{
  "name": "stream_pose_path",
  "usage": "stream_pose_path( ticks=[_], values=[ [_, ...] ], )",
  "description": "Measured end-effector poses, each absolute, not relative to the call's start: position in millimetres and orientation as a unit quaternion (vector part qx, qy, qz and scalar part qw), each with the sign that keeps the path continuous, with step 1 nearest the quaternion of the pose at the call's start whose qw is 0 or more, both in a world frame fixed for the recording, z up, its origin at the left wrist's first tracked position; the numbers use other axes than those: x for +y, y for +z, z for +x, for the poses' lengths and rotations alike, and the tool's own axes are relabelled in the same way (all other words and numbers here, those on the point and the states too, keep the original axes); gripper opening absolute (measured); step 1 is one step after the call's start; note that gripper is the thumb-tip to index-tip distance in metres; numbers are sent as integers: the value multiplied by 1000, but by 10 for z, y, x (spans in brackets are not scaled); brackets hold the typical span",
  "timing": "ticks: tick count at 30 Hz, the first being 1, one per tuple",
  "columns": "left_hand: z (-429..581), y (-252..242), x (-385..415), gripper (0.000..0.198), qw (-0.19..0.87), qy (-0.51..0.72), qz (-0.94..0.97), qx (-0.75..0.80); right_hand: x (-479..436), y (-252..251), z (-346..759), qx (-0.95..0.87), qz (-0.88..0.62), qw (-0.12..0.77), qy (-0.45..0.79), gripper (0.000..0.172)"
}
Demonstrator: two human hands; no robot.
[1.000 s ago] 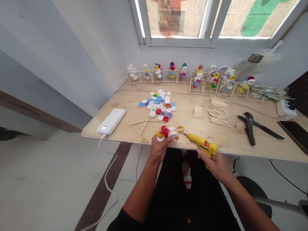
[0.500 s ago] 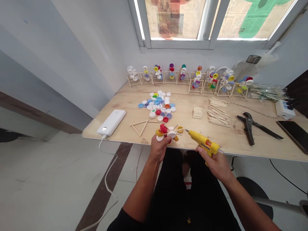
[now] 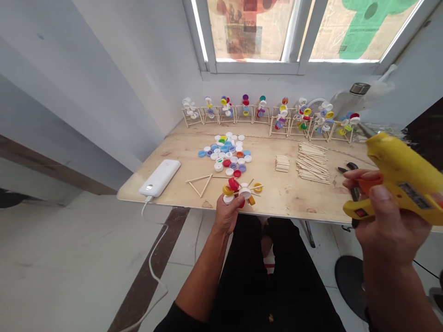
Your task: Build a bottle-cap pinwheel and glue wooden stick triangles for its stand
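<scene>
The pale plywood surface (image 3: 277,193) runs under a window (image 3: 252,27), with bare board on the near side to the right of the cap pile (image 3: 226,150). Far right of that pile and raised off the surface, the right grip (image 3: 391,230) is closed round a yellow glue gun (image 3: 401,182). Just nearer than the pile, at the surface's edge, the left grip (image 3: 226,214) pinches a small wheel (image 3: 240,190) of sticks tipped with red, yellow and white caps.

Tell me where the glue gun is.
Head view, far right: the glue gun is in the right hand, in front of the pliers, apart from the cap wheel in the left hand.
</scene>
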State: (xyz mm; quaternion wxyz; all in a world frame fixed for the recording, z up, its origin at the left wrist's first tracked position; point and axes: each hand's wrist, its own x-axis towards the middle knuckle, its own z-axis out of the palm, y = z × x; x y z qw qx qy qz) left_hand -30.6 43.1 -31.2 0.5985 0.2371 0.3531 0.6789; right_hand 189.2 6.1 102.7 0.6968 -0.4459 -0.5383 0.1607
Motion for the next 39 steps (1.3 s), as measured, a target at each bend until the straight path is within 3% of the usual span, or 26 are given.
stream_pose_path(
  ticks=[4, 12, 23, 32, 35, 39],
  values=[
    [-322, -321, 435, 39, 599, 676, 230, 361, -1, 660, 2102, -597, -526, 580, 176, 15],
    [-335, -304, 439, 35, 605, 672, 234, 357, 88, 61, 3115, -770, -506, 382, -65, 32],
    [-331, -266, 445, 37, 614, 675, 210, 350, 470, -295, 4316, -755, -604, 169, -191, 36],
    [-317, -273, 444, 35, 626, 678, 207, 326, 563, -358, 4551, -784, -589, 111, -164, 38],
    [-332, -282, 444, 34, 631, 679, 198, 318, 544, -350, 4590, -779, -596, 133, -140, 41],
    [-356, -292, 444, 35, 636, 682, 195, 303, 473, -234, 4525, -763, -603, 203, -117, 58]
  ],
)
